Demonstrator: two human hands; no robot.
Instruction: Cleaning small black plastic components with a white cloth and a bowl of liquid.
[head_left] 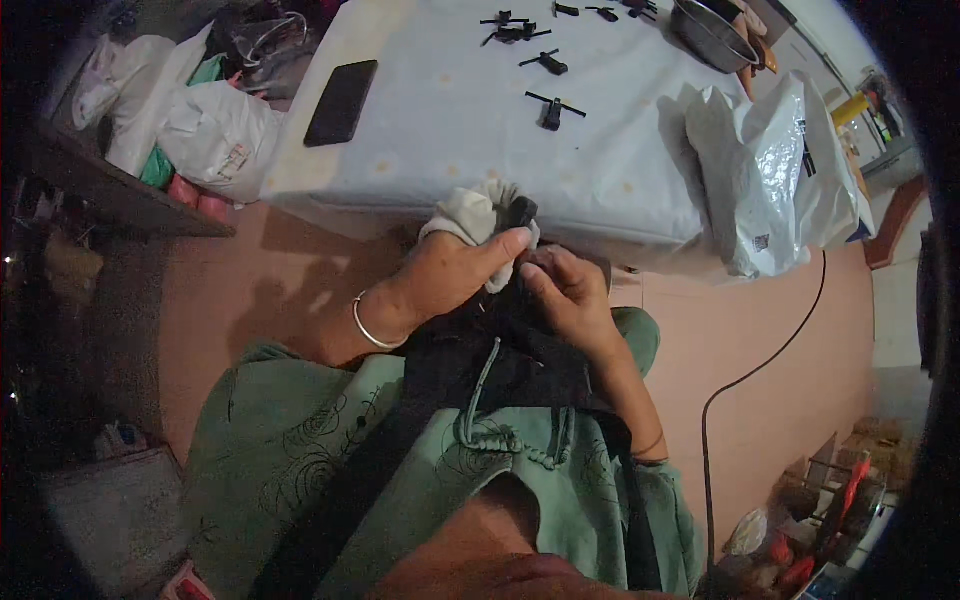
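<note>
Left fingers [508,244] clasp pale cloth [465,213], black piece [521,211]; right fingers [543,284] bunched (cannot tell if holding).

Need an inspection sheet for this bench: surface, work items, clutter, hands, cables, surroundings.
Surface: table under a pale, faintly patterned cover.
Work items: pale cloth with a small black piece against it; small black parts spread over the far side.
Clutter: dark phone-like slab at left; metal bowl and shiny plastic bag at right.
Hands: left hand grips the cloth; right hand close by, grip unclear.
Cables: one dark cable, right side.
Surroundings: pinkish floor; white bags left.
</note>
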